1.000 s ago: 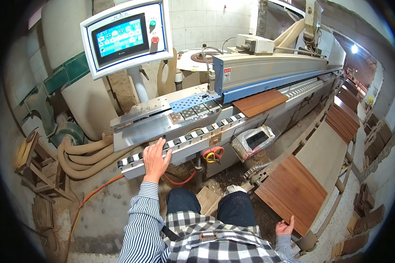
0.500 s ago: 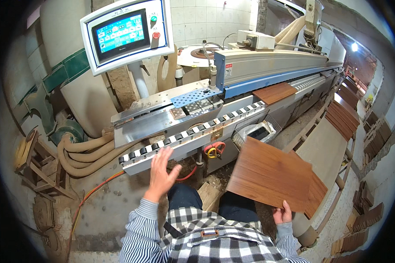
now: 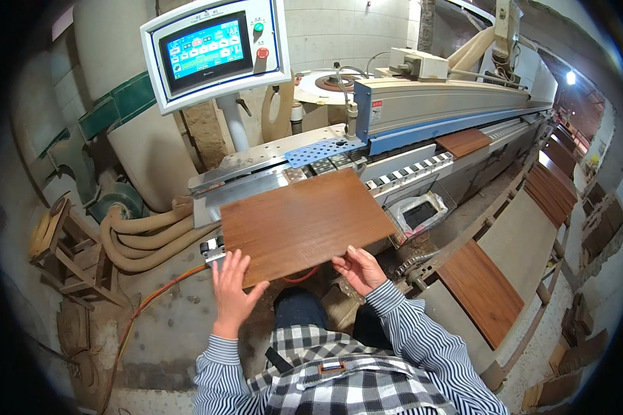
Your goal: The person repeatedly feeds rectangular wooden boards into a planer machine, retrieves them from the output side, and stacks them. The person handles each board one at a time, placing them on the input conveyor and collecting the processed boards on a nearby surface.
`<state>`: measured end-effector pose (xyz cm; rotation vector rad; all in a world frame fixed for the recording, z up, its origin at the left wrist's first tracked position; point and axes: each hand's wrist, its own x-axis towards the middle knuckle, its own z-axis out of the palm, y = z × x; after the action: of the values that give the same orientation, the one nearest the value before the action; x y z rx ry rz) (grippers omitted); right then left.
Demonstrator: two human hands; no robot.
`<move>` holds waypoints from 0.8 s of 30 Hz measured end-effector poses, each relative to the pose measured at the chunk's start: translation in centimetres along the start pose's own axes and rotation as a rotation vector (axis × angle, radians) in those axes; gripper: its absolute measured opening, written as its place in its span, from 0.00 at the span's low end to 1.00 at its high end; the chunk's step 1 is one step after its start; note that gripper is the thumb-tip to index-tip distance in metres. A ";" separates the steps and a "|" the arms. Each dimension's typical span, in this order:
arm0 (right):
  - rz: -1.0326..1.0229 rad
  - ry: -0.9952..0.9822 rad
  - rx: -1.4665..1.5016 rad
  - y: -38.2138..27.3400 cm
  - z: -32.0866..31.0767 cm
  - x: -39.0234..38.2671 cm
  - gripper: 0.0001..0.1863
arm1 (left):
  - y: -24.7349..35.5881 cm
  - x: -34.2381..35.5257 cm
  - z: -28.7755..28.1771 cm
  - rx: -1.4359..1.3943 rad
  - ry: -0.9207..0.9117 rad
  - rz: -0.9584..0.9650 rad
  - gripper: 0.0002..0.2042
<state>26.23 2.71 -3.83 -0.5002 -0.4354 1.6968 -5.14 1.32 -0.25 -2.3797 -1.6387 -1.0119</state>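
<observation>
A brown wood-grain board (image 3: 304,221) lies over the roller strip and metal feed table in front of me, its near edge toward me. My right hand (image 3: 362,272) pinches that near edge close to the right corner. At the board's near left corner is my left hand (image 3: 234,290), open, fingers spread with the thumb out; its fingertips rest against the edge. Part of the roller strip (image 3: 412,171) and the metal table (image 3: 246,191) shows around the board. Further along the machine, a second board (image 3: 464,142) sits beside the blue-edged beam (image 3: 450,117).
A control panel (image 3: 218,52) with a lit screen stands at the upper left. On the right bench (image 3: 516,245) lie a single board (image 3: 479,294) and a stack of boards (image 3: 550,187). A plastic-lined basket (image 3: 417,211) hangs under the machine. Hoses (image 3: 149,238) and a wooden stool (image 3: 69,249) are left.
My right hand has brought the board leftward from beside the right bench onto the roller strip. My left hand now meets its corner. The board on the machine has moved slightly farther along.
</observation>
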 end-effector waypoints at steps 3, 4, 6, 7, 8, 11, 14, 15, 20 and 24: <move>-0.052 -0.079 -0.106 -0.5 2.0 -0.8 0.28 | -2.8 1.7 0.6 0.014 0.029 -0.070 0.31; -0.064 -0.073 -0.189 -0.6 1.4 -1.5 0.30 | -3.7 2.3 0.9 0.006 0.043 -0.101 0.31; -0.008 -0.055 -0.391 -0.8 -1.8 -3.4 0.29 | -5.1 3.9 1.3 -0.010 0.031 -0.135 0.31; -0.005 0.022 -0.545 -0.7 -3.7 -4.8 0.26 | -5.7 4.8 1.6 -0.010 0.025 -0.147 0.31; -0.054 0.097 -0.717 -0.1 -5.9 -5.8 0.19 | -6.2 5.4 1.5 -0.003 0.022 -0.166 0.31; -0.330 0.279 -1.592 0.9 -9.7 -11.4 0.13 | -7.0 6.2 2.2 -0.014 0.041 -0.159 0.33; -0.392 0.158 -2.176 2.5 -12.1 -16.3 0.20 | -6.6 6.0 2.3 0.011 0.090 -0.204 0.35; -0.355 0.186 -2.204 3.5 -12.8 -17.3 0.21 | -6.5 5.9 2.5 0.015 0.096 -0.219 0.36; -0.317 0.267 -2.112 3.8 -13.8 -17.2 0.21 | -6.2 6.1 2.3 0.029 0.070 -0.263 0.37; -0.322 0.271 -2.101 3.8 -13.7 -17.1 0.20 | -6.4 6.0 2.4 0.034 0.077 -0.263 0.38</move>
<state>33.26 -14.64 -15.84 -1.8990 -1.8878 0.2337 -8.23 9.83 -0.65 -2.1148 -1.9591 -1.0890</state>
